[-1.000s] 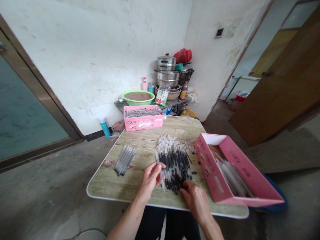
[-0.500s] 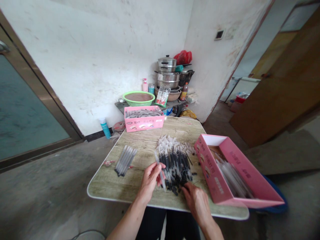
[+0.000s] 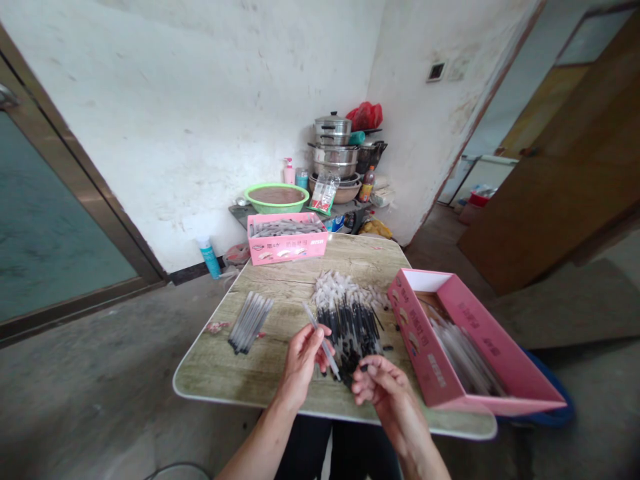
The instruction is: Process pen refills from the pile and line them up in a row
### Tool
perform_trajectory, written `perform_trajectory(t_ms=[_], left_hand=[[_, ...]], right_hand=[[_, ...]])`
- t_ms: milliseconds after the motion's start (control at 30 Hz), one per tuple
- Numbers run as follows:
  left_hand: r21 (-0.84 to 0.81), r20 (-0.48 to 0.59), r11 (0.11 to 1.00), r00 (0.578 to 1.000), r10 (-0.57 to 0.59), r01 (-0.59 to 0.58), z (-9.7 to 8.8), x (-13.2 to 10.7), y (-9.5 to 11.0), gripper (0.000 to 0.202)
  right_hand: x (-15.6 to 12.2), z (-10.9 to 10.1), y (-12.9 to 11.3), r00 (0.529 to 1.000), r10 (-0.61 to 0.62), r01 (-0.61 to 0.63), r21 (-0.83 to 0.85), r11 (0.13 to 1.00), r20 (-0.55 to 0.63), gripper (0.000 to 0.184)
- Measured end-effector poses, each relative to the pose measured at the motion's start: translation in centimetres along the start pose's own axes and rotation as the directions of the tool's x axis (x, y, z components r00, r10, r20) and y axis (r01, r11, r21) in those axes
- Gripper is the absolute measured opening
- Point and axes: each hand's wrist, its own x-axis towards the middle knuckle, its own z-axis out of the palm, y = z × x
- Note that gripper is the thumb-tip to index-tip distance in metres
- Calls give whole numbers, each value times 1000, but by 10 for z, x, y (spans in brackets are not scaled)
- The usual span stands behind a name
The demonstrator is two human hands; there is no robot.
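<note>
My left hand is closed round a clear pen barrel, which slants across the fingers with its lower end toward my right hand. Between thumb and fingertips, my right hand pinches a small black piece that looks like a pen end plug. Just beyond both hands lies a heap of black-ink pen refills, with whitish translucent caps at its far side. Loose small black pieces sit at the near end, partly hidden by my right hand. Left of my hands is a row of pens.
A pink box of pens stands at the table's far left edge. At the right, another pink box holds clear barrels. Behind the table are a green basin and stacked pots.
My right hand has lifted from the small black pieces and turned, now pinching one. The barrel in my left hand has tilted, its lower end swinging to the right.
</note>
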Motion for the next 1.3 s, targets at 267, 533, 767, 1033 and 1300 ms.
perform_trajectory(t_ms=[267, 533, 767, 1033, 1300], left_hand=[[-23, -21, 999, 1000, 23, -23, 3, -3, 7, 37], [-64, -40, 996, 998, 55, -57, 7, -4, 11, 34], [-23, -56, 997, 996, 72, -73, 5, -3, 7, 32], [49, -42, 994, 994, 98, -96, 3, -4, 3, 29], [86, -69, 990, 991, 119, -112, 4, -2, -3, 29]], right_hand=[[-2, 7, 2, 999, 39, -42, 117, 992, 26, 18], [-4, 15, 12, 999, 30, -30, 5, 1000, 10, 18], [-3, 22, 25, 999, 2, -7, -118, 993, -47, 26], [-1, 29, 27, 995, -34, 24, -110, 994, -95, 26], [-2, 29, 27, 985, -24, 13, -67, 998, -169, 26]])
